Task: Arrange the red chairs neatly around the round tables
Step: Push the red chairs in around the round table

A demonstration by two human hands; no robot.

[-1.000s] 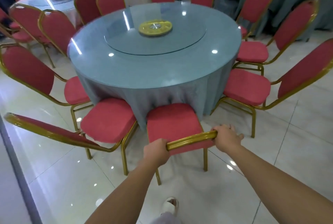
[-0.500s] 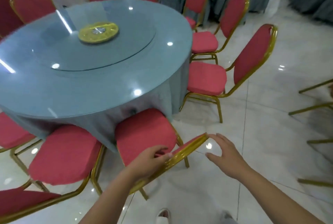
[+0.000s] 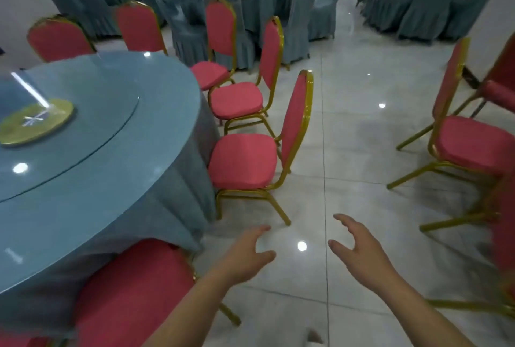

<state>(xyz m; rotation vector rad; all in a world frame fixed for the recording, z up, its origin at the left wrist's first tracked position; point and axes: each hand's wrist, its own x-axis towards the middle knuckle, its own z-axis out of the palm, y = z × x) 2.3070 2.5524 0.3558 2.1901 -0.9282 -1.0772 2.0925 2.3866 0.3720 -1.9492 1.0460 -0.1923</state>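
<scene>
Grips were both wide and empty, left grip [image 3: 245,254] and right grip [image 3: 359,249] hovering just off the tabletop [image 3: 111,151], nearest red chair [image 3: 242,161] tucked at its edge, loose chairs [image 3: 473,146] well away from it; a one-sided pull could skew one or snag the cloth [image 3: 189,185].

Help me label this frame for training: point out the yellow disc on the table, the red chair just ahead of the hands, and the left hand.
yellow disc [image 3: 36,120]: head view, its top face.
red chair [image 3: 242,161]: head view, middle of seat cushion.
left hand [image 3: 245,254]: head view, back of hand.
</scene>
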